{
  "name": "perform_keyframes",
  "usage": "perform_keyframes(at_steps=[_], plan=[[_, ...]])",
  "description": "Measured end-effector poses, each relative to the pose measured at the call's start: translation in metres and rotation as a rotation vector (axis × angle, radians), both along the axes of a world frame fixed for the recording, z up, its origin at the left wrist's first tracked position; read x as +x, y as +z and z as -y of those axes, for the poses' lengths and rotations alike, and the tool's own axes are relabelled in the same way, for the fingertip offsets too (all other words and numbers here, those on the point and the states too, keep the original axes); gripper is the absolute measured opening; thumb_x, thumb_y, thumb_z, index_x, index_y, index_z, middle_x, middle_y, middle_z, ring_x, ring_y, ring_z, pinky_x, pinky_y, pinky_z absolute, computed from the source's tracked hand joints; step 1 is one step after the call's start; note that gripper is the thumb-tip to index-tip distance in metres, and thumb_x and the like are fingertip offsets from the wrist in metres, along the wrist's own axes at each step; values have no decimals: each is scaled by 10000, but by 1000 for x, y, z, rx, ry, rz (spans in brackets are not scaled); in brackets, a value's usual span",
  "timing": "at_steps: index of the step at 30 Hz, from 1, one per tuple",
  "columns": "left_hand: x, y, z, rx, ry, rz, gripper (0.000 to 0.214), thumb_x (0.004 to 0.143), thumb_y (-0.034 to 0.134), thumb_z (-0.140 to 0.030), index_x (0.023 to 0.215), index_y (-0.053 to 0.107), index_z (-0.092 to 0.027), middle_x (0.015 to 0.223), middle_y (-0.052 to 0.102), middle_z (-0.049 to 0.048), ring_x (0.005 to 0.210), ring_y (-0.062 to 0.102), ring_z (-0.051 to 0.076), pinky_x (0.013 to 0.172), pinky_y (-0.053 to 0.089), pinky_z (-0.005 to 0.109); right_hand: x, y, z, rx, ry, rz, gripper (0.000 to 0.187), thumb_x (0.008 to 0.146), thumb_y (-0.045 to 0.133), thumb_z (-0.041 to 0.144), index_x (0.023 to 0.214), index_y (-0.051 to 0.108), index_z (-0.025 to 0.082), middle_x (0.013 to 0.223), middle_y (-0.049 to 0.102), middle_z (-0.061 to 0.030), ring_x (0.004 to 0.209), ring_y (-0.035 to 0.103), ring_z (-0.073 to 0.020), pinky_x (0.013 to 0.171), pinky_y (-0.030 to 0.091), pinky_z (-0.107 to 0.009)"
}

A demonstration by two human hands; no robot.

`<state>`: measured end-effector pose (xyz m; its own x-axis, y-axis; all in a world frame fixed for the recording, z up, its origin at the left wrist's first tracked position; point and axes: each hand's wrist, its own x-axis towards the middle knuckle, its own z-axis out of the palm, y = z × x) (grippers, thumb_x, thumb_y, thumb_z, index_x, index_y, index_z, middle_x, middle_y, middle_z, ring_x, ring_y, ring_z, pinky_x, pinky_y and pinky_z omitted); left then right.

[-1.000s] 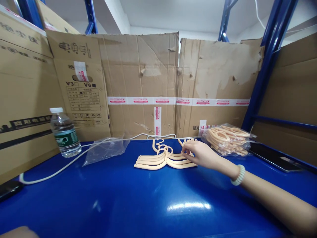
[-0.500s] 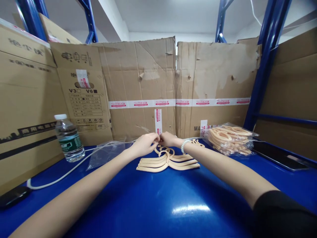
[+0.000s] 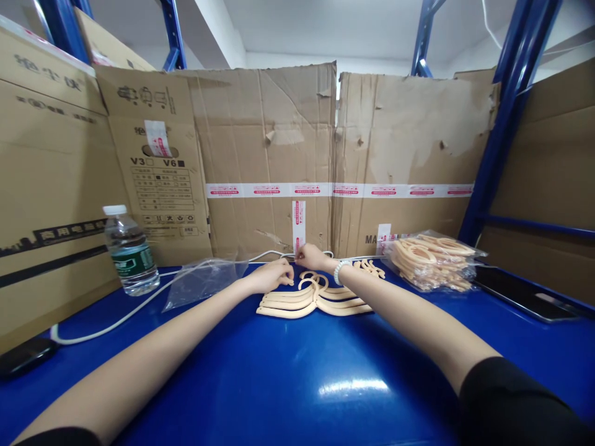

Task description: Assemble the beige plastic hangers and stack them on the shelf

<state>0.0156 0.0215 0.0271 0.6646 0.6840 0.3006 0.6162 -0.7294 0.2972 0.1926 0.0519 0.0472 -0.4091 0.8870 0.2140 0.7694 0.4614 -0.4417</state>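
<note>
Several pale wood-coloured clothes hangers (image 3: 288,305) lie overlapped in a row on the blue table, their hooks bunched at the middle. My left hand (image 3: 272,276) is at the far left end of the row, its fingers curled down close to the rear hanger arms; what they hold, if anything, is hidden. Beyond the hooks, my right hand (image 3: 312,257) is closed in a pinch near the white cable, and I cannot make out what is in it. A pale beaded bracelet (image 3: 340,271) circles the right wrist. Loose curved hanger pieces (image 3: 369,268) lie behind the right forearm.
At right, a clear bag of hanger parts (image 3: 430,260) sits beside a dark phone (image 3: 525,294). A flattened plastic bag (image 3: 204,285), a water bottle (image 3: 132,254) and a white cable (image 3: 111,334) are at left. Cardboard sheets (image 3: 269,136) wall the back.
My hands, close together before, have moved apart. The left is lower and slightly left, by the hanger arms; the right is slightly higher, behind the hooks. The view has shifted a little.
</note>
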Motion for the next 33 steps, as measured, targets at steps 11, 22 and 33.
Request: perform_keyframes(at_steps=[11, 22, 33], plan=[[12, 30, 74, -279, 33, 570, 297, 852, 531, -397, 984, 617, -146, 960, 682, 90, 891, 661, 214, 713, 577, 331, 53, 12, 106, -329, 55, -757, 141, 931, 468, 361, 925, 425, 227, 759, 573, 36, 501, 619, -86, 398, 464, -158], [34, -20, 143, -597, 79, 894, 363, 652, 760, -216, 918, 512, -195, 897, 664, 27, 795, 678, 196, 715, 546, 313, 54, -42, 169, -438, 112, -1108, 368, 676, 779, 418, 900, 704, 135, 876, 709, -89, 746, 684, -174, 523, 523, -201], [35, -26, 145, -716, 118, 969, 293, 636, 789, -277, 737, 540, -162, 800, 663, 36, 850, 635, 207, 829, 473, 333, 56, -44, 169, -510, 103, -1238, 442, 613, 846, 273, 941, 569, 168, 772, 694, -15, 665, 680, -142, 545, 536, -200]])
